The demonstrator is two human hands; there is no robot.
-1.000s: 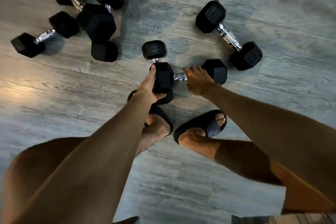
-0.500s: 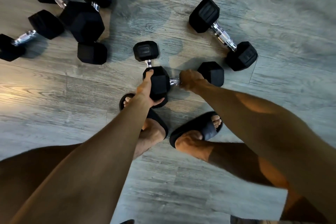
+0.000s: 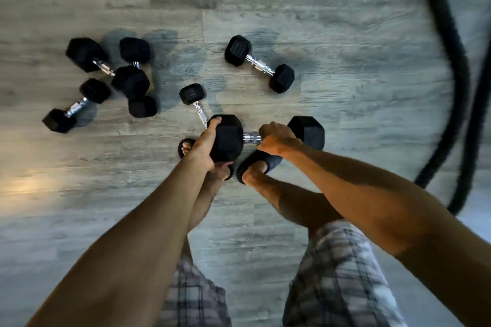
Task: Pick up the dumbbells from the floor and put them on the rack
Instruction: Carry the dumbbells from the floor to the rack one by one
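one small dumbbell (image 3: 192, 94) gripped by left hand (image 3: 208, 145), one large dumbbell (image 3: 228, 138) gripped by right hand (image 3: 276, 138), both now raised.

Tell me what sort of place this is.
Probably a home gym or workout room: black hex dumbbells lie scattered on a grey plank floor, and a thick black rope, likely a battle rope, snakes along the right.

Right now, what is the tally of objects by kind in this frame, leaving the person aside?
Dumbbells: 6
Slippers: 2
Black rope: 1
Total: 9
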